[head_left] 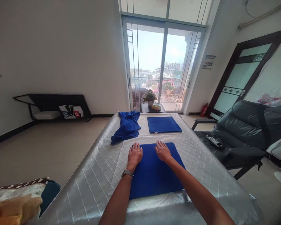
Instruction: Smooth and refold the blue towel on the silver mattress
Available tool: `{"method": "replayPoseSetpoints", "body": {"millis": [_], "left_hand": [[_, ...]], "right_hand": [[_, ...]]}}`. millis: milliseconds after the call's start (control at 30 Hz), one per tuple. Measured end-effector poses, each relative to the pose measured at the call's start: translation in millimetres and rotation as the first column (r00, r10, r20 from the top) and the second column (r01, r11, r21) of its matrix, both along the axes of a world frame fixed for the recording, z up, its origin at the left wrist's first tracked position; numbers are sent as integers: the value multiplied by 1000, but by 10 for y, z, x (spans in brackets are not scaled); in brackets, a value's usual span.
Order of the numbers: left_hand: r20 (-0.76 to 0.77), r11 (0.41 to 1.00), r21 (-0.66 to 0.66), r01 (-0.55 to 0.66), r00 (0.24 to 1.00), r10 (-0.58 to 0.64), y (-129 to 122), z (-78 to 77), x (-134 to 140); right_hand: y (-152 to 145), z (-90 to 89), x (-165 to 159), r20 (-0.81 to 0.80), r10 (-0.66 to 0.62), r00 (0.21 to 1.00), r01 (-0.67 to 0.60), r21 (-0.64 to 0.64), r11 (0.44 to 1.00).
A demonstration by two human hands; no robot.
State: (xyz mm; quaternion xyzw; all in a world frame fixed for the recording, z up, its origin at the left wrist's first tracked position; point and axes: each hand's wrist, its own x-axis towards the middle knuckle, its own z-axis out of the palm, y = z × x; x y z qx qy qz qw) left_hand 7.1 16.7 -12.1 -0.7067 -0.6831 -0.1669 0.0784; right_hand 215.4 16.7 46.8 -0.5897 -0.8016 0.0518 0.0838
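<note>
A blue cloth (154, 175), folded into a flat rectangle, lies in front of me on a silver quilted cover (98, 175). My left hand (135, 154) rests flat at its far left edge, fingers stretched forward. On the far part of the same cloth, toward its right, my right hand (163, 150) lies flat with fingers extended. Beyond my hands sits a second folded blue cloth (164, 124), neat and flat, with a small white tag at its near edge. To its left is a crumpled blue cloth (127, 126) in a loose heap.
At right stands a dark armchair (241, 131) with a white power strip (214, 141) on its seat. A potted plant (150, 97) stands on a small table before the sliding glass door. Cushions or fabric (21, 200) lie at lower left; a black rack (58, 104) is by the wall.
</note>
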Motion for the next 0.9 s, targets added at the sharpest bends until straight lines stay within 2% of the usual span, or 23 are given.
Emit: {"method": "replayPoseSetpoints", "body": {"millis": [133, 267, 400, 567, 733, 833, 900], "left_hand": [[-19, 1000, -15, -5, 1000, 5, -14, 22, -5], [-32, 1000, -12, 4, 999, -4, -12, 31, -3], [-4, 1000, -4, 5, 1000, -5, -8, 30, 2], [37, 1000, -14, 17, 999, -16, -2, 21, -3], [29, 1000, -5, 6, 1000, -6, -2, 20, 1], [27, 1000, -10, -3, 1000, 3, -3, 27, 12], [31, 1000, -15, -5, 1000, 5, -4, 31, 18]], "right_hand": [[-62, -100, -478, -65, 88, 994, -91, -40, 995], [-68, -238, -571, -65, 71, 995, -75, -49, 996], [-26, -295, -287, -32, 20, 999, -21, -54, 998], [85, -287, 334, 48, -148, 988, 151, -74, 986], [180, -234, 863, 115, -306, 945, 318, -104, 942], [164, -162, 933, 138, -353, 925, 363, -52, 931], [107, -105, 811, 123, -323, 938, 324, 17, 946]]}}
